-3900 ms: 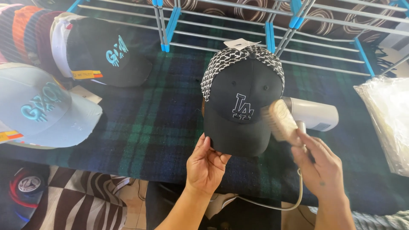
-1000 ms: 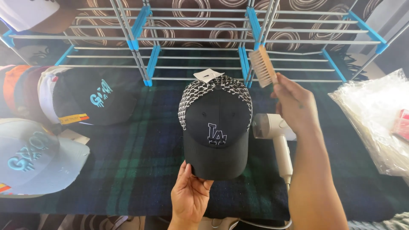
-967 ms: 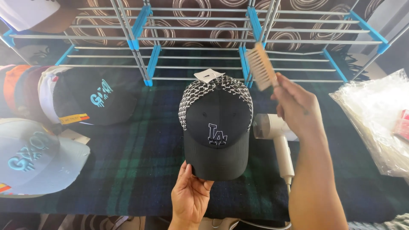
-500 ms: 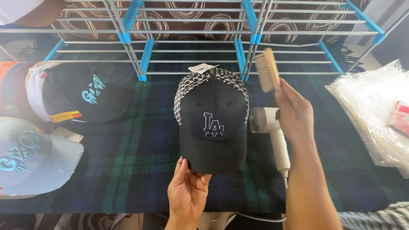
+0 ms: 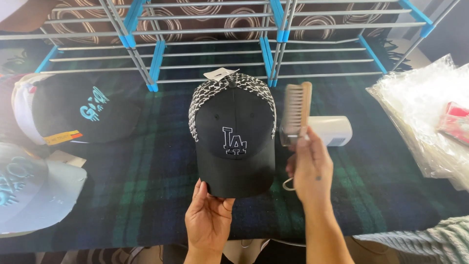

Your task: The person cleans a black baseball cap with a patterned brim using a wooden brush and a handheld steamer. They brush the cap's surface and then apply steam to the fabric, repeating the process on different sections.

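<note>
A black cap with a white embroidered emblem and black-and-white patterned side panels lies on a dark green and blue plaid cloth. A white tag sticks out at its top. My left hand grips the cap's brim from below. My right hand holds a wooden brush with pale bristles upright, just right of the cap's crown, bristles facing the cap.
A white hair dryer lies right of the cap, behind the brush. A black cap with teal lettering and a pale grey cap sit at the left. Clear plastic bags lie at the right. A blue-jointed wire rack stands behind.
My right hand has brought the brush down from above the rack to beside the cap's right side. My left hand still holds the brim.
</note>
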